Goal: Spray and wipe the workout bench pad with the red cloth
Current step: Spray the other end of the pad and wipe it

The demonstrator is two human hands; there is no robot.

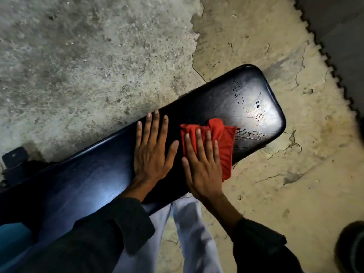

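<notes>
L hand (152,152) flat, fingers straight, on black bench pad (94,174). R hand (202,164) flat too, pressing red cloth (222,140) onto pad. Wet droplets (239,91) near pad's far end.

A long, glossy black padded bench pad (110,166) runs diagonally (droplets bead its far end). A crumpled red cloth (220,138) lies on it.

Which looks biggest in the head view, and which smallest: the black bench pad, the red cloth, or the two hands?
1. Black padded vinyl bench pad, by far the largest.
2. Crumpled red cloth, partly hidden under the right hand.
3. Right hand and left hand look alike; unranked.
</notes>
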